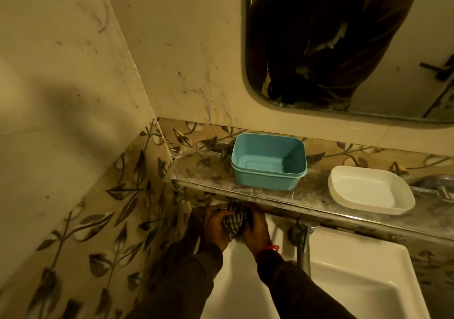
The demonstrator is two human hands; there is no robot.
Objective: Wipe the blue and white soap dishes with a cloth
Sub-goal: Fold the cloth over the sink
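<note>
A deep blue soap dish (269, 162) stands on a glass shelf (211, 178), with nothing in it. To its right on the same shelf lies a shallow white soap dish (371, 193), its front corner hanging over the shelf edge. Below the shelf, over the sink's left end, my left hand (216, 226) and my right hand (255, 231) are both closed around a bunched checked cloth (233, 222). Both hands sit under the blue dish and apart from it.
A white sink (356, 284) fills the lower right, with a metal tap (303, 235) rising just right of my right hand. A mirror (344, 48) hangs above the shelf. A tiled wall with a leaf pattern closes in on the left.
</note>
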